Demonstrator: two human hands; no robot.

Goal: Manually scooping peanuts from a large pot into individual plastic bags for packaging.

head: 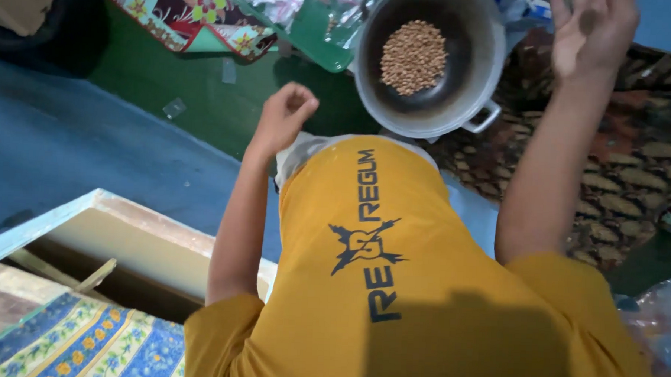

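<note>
I look down over my own yellow shirt (391,287) at the floor. A grey metal pot (479,82) with side handles sits just ahead of me, and a small heap of brown roasted grains (414,57) lies on its dark bottom. My left hand (282,118) hovers left of the pot over the green floor, its fingers curled into a loose fist with nothing visible in it. Raised at the upper right beyond the pot's rim, my right hand (590,34) has its fingers spread and holds nothing.
A brown patterned mat (634,162) covers the floor on the right. A floral cloth (185,12) and a green tray (311,31) lie at the top. An open wooden box (126,233) and a blue floral fabric (85,343) are at the lower left; clear plastic (658,311) at the right edge.
</note>
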